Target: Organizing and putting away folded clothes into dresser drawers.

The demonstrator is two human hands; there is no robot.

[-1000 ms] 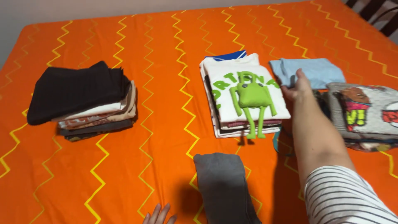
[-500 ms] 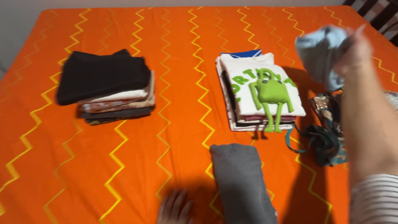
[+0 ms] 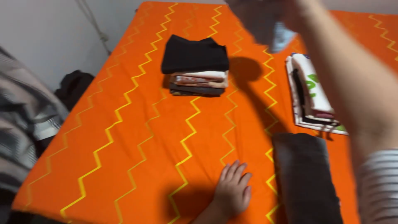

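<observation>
My right hand (image 3: 296, 10) is raised at the top of the view, shut on a light blue garment (image 3: 265, 23) that hangs blurred above the bed. My left hand (image 3: 233, 191) rests flat, fingers apart, on the orange sheet (image 3: 137, 137), just left of a folded grey garment (image 3: 306, 174). A stack of folded clothes topped by a black piece (image 3: 195, 62) lies at the far middle. Another stack with a white, green-printed shirt on top (image 3: 313, 95) sits to the right, partly hidden behind my right forearm.
The bed's left edge runs diagonally beside a pale wall. A dark bundle (image 3: 72, 87) lies on the floor by the wall, and striped grey fabric (image 3: 25, 124) fills the left border.
My right hand has lifted the light blue garment off the bed and swung it up and leftward. The view has turned left, so the right-hand piles slid out of sight.
</observation>
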